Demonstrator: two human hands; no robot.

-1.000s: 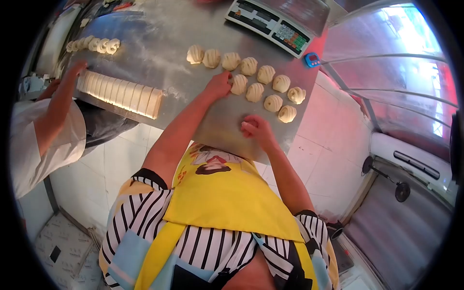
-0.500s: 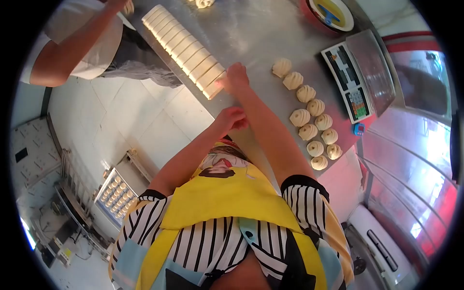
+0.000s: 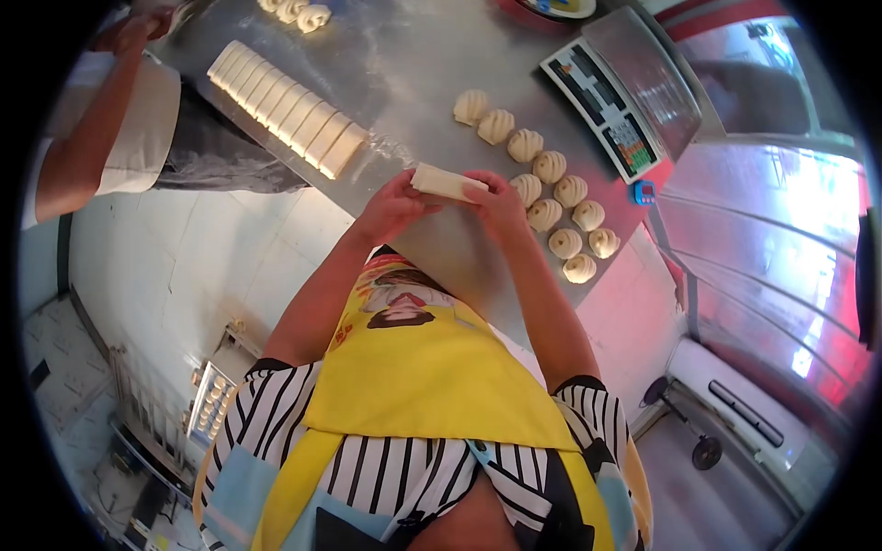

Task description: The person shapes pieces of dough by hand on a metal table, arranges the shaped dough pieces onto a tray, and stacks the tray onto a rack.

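Observation:
A pale strip of dough (image 3: 448, 184) is stretched between my two hands above the near edge of the metal table. My left hand (image 3: 397, 209) grips its left end, and my right hand (image 3: 501, 204) pinches the right end between thumb and fingers. To the upper left lies a long row of cut dough pieces (image 3: 285, 106), side by side. Close beyond my right hand sits a cluster of shaped, ridged dough buns (image 3: 549, 167) in uneven rows.
A digital scale (image 3: 602, 106) stands on the table (image 3: 395, 73) at right, with a small blue timer (image 3: 644, 192) by it. More twisted dough (image 3: 312, 17) lies at the far edge. Another person (image 3: 110, 119) stands at left. A tray of buns (image 3: 213, 404) is low at left.
My right hand has left the end of the dough row with one piece and come back toward me. My left hand has taken the other end. The view has shifted.

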